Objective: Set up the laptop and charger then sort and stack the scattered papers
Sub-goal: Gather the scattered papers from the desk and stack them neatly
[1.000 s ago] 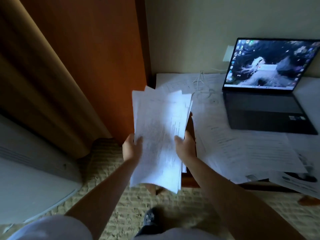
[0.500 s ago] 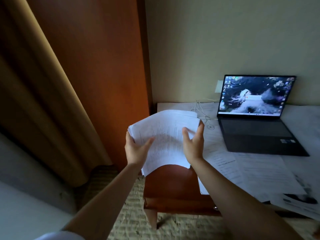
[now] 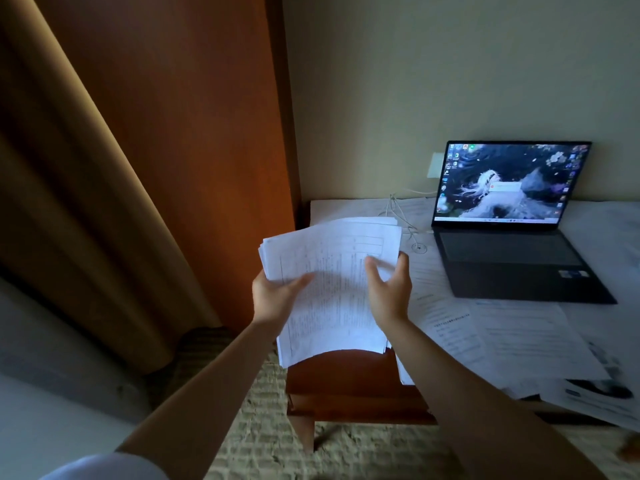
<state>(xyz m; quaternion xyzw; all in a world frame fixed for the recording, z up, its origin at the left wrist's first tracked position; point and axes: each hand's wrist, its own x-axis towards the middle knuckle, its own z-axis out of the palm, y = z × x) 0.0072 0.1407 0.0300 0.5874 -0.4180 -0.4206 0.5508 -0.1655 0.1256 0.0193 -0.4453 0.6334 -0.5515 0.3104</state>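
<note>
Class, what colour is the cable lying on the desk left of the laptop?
White; the cable shows best in the head view.

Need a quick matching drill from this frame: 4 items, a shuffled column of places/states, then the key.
Things:
1. Thick stack of printed white papers
2. Open dark grey laptop
3. Thin white charger cable
4. Loose printed white sheets

Places/states:
A. Runs from the wall area down to the desk, left of the screen
B. Lie spread flat on the desk in front of the keyboard
C. Held up between the left hand and right hand, above the desk's corner
D. Sits on the desk by the wall, screen lit

Pairs: 1-C, 2-D, 3-A, 4-B
</note>
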